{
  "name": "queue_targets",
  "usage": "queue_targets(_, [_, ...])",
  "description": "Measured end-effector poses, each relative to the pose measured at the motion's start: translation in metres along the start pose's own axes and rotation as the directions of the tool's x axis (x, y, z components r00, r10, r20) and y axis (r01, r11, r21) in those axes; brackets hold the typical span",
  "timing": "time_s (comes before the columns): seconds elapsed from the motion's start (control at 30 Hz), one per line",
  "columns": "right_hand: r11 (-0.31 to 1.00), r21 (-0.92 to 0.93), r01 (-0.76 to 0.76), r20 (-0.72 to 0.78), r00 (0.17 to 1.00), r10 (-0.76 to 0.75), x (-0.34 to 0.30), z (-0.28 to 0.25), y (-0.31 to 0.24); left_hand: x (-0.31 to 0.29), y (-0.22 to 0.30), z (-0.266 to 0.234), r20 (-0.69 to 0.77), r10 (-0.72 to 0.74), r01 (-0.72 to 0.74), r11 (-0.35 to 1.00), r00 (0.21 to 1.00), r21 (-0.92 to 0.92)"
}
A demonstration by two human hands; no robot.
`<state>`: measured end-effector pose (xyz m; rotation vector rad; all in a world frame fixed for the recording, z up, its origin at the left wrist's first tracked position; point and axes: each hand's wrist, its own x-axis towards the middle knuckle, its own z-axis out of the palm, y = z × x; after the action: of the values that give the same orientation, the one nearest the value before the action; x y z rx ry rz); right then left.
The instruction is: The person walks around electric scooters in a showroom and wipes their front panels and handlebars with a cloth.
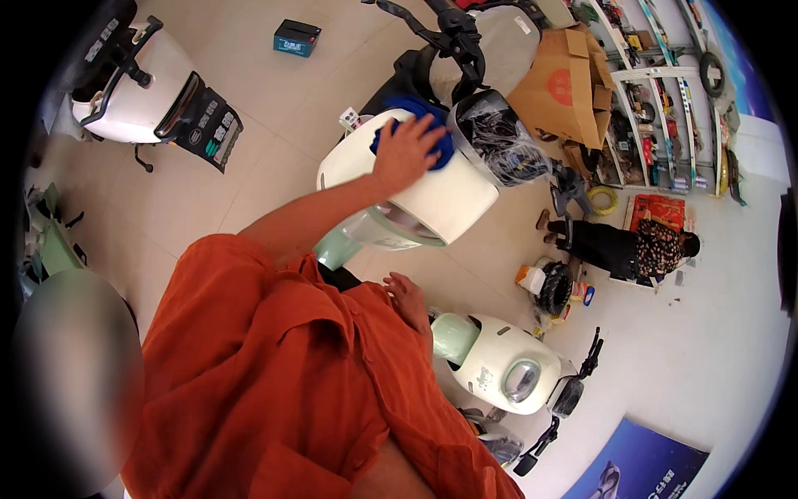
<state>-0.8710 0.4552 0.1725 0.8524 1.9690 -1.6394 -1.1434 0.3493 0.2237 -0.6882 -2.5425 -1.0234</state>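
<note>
My left hand (407, 154) lies over a bunched dark blue cloth (445, 150), pressing it with spread fingers against a cream scooter's front panel (449, 195). Just beyond the cloth is the scooter's dark display (495, 137), covered in crinkled clear plastic. Black handlebars with levers (457, 37) rise at the top. A pale green, clear-fronted part (378, 229) of the scooter shows below my forearm. My right hand (405, 298) hangs beside my orange shirt, fingers loosely bent and apart, with nothing visible in it.
A white scooter (137, 91) stands at left and a cream-green one (511, 366) at lower right. A boxy dark battery (296, 38) sits on the tiled floor. Beyond are an open cardboard box (565, 87), parts shelves (665, 75) and another person (632, 245) near the wall.
</note>
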Motion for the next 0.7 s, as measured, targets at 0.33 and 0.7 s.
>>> queue_targets(0.33, [0.996, -0.088, -0.021, 0.006, 1.000, 0.022, 0.002, -0.014, -0.019, -0.033, 0.074, 0.003, 0.242, 0.517, -0.531, 0.847, 0.821, -0.012])
queue_targets(0.7, [0.998, 0.028, -0.061, -0.075, 0.995, 0.063, -0.027, -0.047, 0.029, -0.012, 0.143, 0.055, 0.458, 0.318, -0.509, 0.768, 0.830, 0.388])
